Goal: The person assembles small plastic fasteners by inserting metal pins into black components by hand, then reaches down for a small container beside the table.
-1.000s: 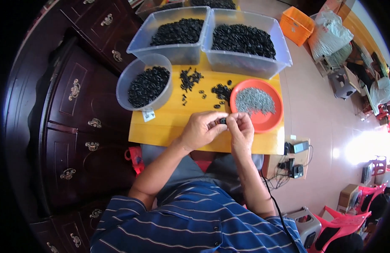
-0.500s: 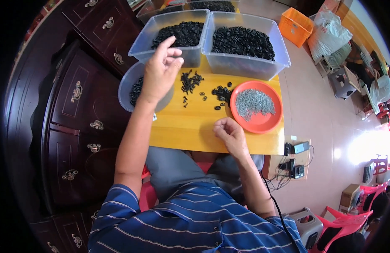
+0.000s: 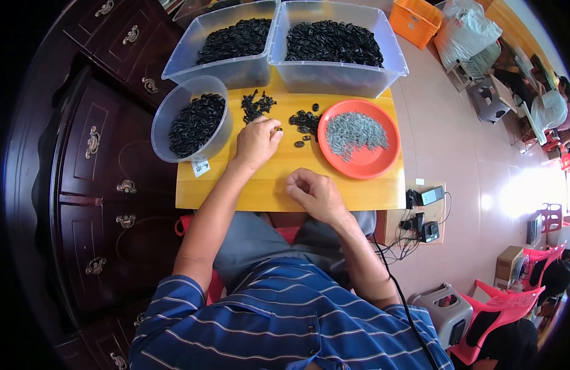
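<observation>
Left hand (image 3: 255, 145) now beside small black parts (image 3: 255, 107)

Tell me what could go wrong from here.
The orange-red plate sits close to the right edge of the yellow table, so a knock might spill its small silver pieces. The left hand is beside the loose black parts and could scatter them. The right hand is near the front edge; anything slipping from it might drop, though I can't see whether it holds something.

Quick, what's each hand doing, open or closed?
Left hand: fingertips at a small black piece; grip unclear.
Right hand: fingers curled; can't tell whether it's holding anything.
</observation>
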Demonstrator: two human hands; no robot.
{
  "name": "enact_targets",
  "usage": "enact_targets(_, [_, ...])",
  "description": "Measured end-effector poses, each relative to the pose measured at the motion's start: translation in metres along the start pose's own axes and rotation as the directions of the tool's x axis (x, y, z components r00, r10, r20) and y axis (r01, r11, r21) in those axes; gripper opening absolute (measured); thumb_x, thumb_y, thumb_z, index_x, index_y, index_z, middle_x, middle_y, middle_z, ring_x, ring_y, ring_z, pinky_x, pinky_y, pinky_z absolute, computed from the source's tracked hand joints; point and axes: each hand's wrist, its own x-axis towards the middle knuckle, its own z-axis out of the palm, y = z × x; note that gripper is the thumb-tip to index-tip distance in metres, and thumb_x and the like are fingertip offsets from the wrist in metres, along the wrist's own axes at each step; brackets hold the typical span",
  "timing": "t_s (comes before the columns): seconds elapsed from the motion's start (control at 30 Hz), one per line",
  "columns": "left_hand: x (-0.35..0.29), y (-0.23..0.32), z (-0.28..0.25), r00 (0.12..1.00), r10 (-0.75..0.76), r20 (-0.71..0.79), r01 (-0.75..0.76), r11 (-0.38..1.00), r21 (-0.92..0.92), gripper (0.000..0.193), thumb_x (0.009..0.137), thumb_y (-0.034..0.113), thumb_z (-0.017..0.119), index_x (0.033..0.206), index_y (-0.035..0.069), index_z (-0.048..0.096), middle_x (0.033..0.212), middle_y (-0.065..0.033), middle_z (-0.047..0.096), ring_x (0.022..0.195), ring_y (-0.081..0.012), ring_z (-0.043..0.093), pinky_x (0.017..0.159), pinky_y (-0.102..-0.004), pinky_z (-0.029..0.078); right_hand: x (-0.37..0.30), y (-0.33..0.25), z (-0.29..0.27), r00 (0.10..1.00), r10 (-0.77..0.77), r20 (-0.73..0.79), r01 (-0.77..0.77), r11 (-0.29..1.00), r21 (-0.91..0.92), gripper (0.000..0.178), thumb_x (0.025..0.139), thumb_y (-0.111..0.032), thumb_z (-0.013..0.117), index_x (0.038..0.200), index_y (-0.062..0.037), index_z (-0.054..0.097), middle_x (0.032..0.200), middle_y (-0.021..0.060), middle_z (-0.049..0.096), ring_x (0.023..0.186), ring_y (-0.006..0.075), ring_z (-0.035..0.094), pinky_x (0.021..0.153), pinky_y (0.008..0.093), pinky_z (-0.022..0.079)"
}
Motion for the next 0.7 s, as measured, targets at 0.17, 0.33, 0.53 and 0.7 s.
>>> enact_targets(0.17, [0.0,-0.001,0.006,0.997,0.049,-0.063,-0.045,0.997,0.058,0.01,0.086,0.015,0.07,0.095,0.01,0.072,0.092,-0.0097,0.069,0.084,-0.0339,0.068,0.073,-0.0453,0.055,0.001,-0.003,-0.003,1.0,0.0,-0.012,0.0,1.0,-0.019,0.018,0.087,-0.02,0.069,0.096,-0.0047,0.07,0.078,0.0099,0.07,0.07,0.0247,0.068,0.067,0.0369,0.053])
enact_targets(0.33, [0.004,-0.004,0.0,1.0,-0.014,0.022,0.013,0.998,0.059,0.009,0.086,0.015,0.07,0.093,0.01,0.07,0.091,-0.0097,0.069,0.084,-0.0331,0.068,0.073,-0.0443,0.054,0.003,0.003,0.001,0.999,-0.029,-0.022,0.029,0.999,-0.017,0.018,0.089,-0.021,0.07,0.098,-0.0049,0.068,0.077,0.006,0.068,0.069,0.0172,0.065,0.066,0.0335,0.051])
enact_targets(0.53, [0.007,0.005,-0.012,0.96,-0.149,0.238,0.144,0.989,0.039,0.012,0.085,0.014,0.07,0.091,0.005,0.067,0.088,-0.0126,0.071,0.08,-0.0304,0.069,0.072,-0.0415,0.053,0.003,0.006,0.0,0.999,-0.028,-0.044,0.027,0.999,-0.026,0.021,0.088,-0.022,0.07,0.1,-0.0049,0.069,0.079,0.0077,0.07,0.074,0.0208,0.068,0.071,0.0351,0.054])
enact_targets(0.7, [-0.007,0.009,-0.01,0.948,-0.128,0.29,0.164,0.981,-0.103,0.01,0.087,0.012,0.07,0.088,0.003,0.065,0.08,-0.0081,0.069,0.068,-0.0196,0.065,0.066,-0.0332,0.052,0.005,0.005,-0.001,0.994,0.009,-0.112,0.001,0.996,0.085,0.018,0.09,-0.015,0.07,0.103,-0.0019,0.066,0.08,0.0047,0.069,0.076,0.0134,0.067,0.072,0.0303,0.054])
